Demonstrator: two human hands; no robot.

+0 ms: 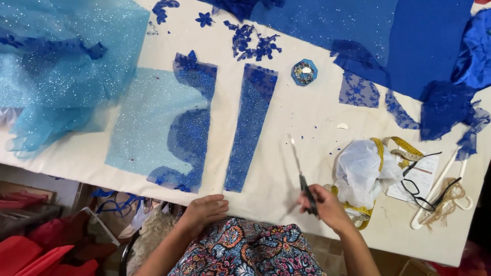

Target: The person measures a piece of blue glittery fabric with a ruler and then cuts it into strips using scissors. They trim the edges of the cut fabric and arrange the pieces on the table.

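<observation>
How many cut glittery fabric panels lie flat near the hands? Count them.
2: a wide light-blue panel beyond the left hand, and a narrow dark-blue strip just right of it. Others may hide under the fabric piles.

left hand [204, 210]: palm down, fingers curled, nothing held | right hand [327, 207]: fist closed, gripping

A single view, from a camera worn on the person's head, looks steeply down over the near edge of a cream cloth-covered surface [286, 128]. It faces away from the person's body, so the far side lies along the top of the frame. The camera sits close: the patterned lap fills the bottom centre, the hands lie just above it, and red fabric on the floor shows at lower left.
</observation>
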